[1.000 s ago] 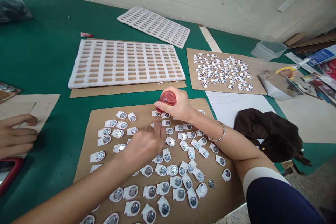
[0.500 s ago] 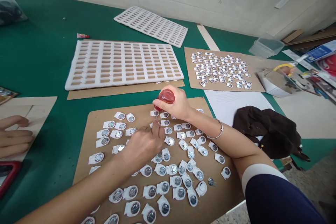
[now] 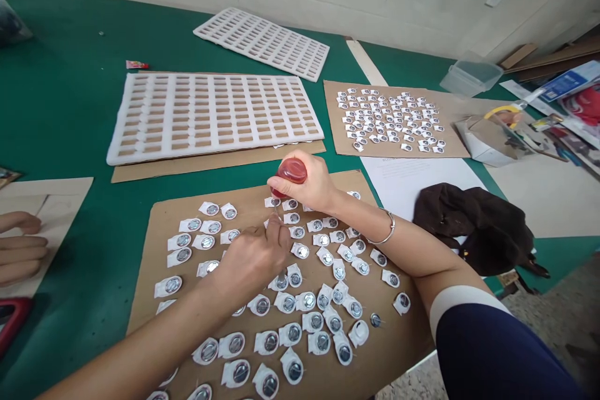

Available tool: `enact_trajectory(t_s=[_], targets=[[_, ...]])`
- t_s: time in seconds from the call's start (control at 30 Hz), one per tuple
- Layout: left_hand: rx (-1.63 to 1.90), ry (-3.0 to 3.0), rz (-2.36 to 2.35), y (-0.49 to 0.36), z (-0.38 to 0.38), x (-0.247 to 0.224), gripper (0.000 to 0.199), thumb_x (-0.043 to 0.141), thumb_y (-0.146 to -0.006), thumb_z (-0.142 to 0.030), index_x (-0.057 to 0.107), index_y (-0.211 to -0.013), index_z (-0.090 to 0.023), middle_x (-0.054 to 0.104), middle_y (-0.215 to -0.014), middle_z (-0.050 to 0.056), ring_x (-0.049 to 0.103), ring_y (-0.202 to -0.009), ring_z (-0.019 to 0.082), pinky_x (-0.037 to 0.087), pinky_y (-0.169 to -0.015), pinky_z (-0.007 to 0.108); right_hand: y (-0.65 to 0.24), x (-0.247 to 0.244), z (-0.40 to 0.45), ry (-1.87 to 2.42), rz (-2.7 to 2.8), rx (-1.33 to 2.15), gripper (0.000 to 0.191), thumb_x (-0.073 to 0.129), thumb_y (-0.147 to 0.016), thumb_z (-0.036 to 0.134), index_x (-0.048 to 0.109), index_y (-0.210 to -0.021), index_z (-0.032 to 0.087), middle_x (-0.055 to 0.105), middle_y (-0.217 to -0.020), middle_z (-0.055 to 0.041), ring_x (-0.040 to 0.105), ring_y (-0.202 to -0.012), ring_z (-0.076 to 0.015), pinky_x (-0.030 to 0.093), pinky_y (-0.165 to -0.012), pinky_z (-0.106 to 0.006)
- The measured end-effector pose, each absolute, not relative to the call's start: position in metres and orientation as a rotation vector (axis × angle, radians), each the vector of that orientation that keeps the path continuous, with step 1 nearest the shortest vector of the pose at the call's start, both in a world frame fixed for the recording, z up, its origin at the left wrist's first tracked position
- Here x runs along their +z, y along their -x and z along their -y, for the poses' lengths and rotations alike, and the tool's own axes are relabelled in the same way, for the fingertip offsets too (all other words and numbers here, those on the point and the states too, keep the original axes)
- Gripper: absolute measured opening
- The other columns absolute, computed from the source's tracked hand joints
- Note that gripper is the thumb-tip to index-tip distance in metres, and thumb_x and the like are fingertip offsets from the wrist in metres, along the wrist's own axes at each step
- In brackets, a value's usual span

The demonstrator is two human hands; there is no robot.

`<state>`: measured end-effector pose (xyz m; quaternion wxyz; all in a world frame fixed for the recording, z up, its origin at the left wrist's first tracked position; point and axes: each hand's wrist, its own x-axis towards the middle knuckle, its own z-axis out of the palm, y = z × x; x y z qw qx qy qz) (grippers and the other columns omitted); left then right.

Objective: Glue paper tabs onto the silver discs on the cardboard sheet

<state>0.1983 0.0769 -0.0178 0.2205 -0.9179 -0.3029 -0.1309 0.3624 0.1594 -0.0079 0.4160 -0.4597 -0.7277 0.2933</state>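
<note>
My right hand (image 3: 314, 182) is wrapped around a small red squeeze bottle (image 3: 291, 171), tipped with its thin nozzle pointing down. Close below the nozzle, my left hand (image 3: 260, 250) has its fingers pinched together; what they grip is hidden. Both hands are over a brown cardboard sheet (image 3: 152, 250) bearing many white tabbed holders with round silver discs, such as this white holder (image 3: 267, 382). One loose silver disc with pins (image 3: 375, 320) lies at the right, beside a white holder without a disc (image 3: 359, 333).
Behind are a white slotted foam tray (image 3: 215, 115) and another foam tray (image 3: 267, 40). A second cardboard sheet (image 3: 450, 131) carries more such parts. A dark cloth (image 3: 473, 225) lies right, near a box of tools (image 3: 487, 140). Another person's hand (image 3: 21, 247) rests left, above a red-cased phone (image 3: 14, 325).
The view has shifted slightly, so most things appear a little further left. My hands hold nearly the same pose over the cardboard, with the red bottle still in the right one.
</note>
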Motion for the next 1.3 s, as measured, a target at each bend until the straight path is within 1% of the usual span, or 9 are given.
enact_trajectory(t_s=[0.1,0.27,0.43,0.63,0.9,1.03,1.3], targets=[[-0.361,2.536,0.835,-0.1985,-0.0770,-0.0166,0.024,0.043,-0.076,0.007,0.062,-0.074,-0.008,0.071,-0.087,0.019,0.056,-0.043,0.016,0.042,-0.039,0.029,-0.3629,-0.0080,-0.1607,1.156,1.824,0.725,0.036,0.072,-0.072,0.052,0.054,-0.079,0.022,0.065,-0.073,0.0011,0.059,-0.067,-0.0147,0.048,-0.066,-0.030],[-0.362,2.544,0.847,-0.1980,-0.0773,-0.0150,0.026,0.041,-0.079,0.007,0.062,-0.077,-0.008,0.070,-0.078,0.014,0.054,-0.044,0.015,0.040,-0.040,0.027,-0.3639,-0.0055,-0.1619,1.168,1.820,0.718,0.037,0.070,-0.073,0.054,0.053,-0.079,0.022,0.063,-0.073,0.0013,0.059,-0.067,-0.0147,0.047,-0.066,-0.031],[-0.378,2.591,0.854,-0.1959,-0.0788,-0.0150,0.026,0.041,-0.079,0.006,0.061,-0.078,-0.009,0.070,-0.080,0.014,0.053,-0.045,0.015,0.042,-0.041,0.027,-0.3644,-0.0054,-0.1623,1.181,1.824,0.716,0.039,0.069,-0.074,0.056,0.052,-0.078,0.022,0.062,-0.074,0.0018,0.058,-0.067,-0.0141,0.047,-0.066,-0.030],[-0.365,2.587,0.859,-0.1935,-0.0823,-0.0131,0.025,0.039,-0.080,0.004,0.059,-0.076,-0.012,0.067,-0.071,0.010,0.054,-0.044,0.016,0.041,-0.040,0.027,-0.3655,-0.0055,-0.1624,1.190,1.840,0.682,0.038,0.069,-0.074,0.055,0.053,-0.080,0.022,0.062,-0.074,0.0016,0.057,-0.067,-0.0142,0.046,-0.065,-0.030],[-0.396,2.612,0.841,-0.1913,-0.0838,-0.0138,0.026,0.038,-0.081,0.003,0.061,-0.083,-0.009,0.068,-0.077,0.012,0.059,-0.050,0.016,0.045,-0.043,0.028,-0.3676,-0.0039,-0.1626,1.185,1.884,0.662,0.036,0.069,-0.075,0.054,0.053,-0.080,0.023,0.062,-0.074,0.0021,0.056,-0.066,-0.0143,0.045,-0.065,-0.030],[-0.407,2.600,0.830,-0.1906,-0.0844,-0.0140,0.025,0.039,-0.080,0.003,0.061,-0.083,-0.009,0.068,-0.077,0.011,0.059,-0.048,0.016,0.045,-0.043,0.028,-0.3683,-0.0033,-0.1616,1.129,1.892,0.631,0.035,0.070,-0.075,0.052,0.053,-0.080,0.022,0.062,-0.074,0.0019,0.054,-0.065,-0.0133,0.044,-0.063,-0.029],[-0.337,2.619,0.886,-0.1888,-0.0853,-0.0136,0.027,0.038,-0.078,0.001,0.062,-0.086,-0.010,0.070,-0.083,0.011,0.059,-0.048,0.017,0.043,-0.041,0.029,-0.3686,0.0008,-0.1594,1.137,1.947,0.626,0.038,0.069,-0.075,0.054,0.053,-0.082,0.021,0.062,-0.074,0.0012,0.055,-0.066,-0.0137,0.044,-0.065,-0.028]])
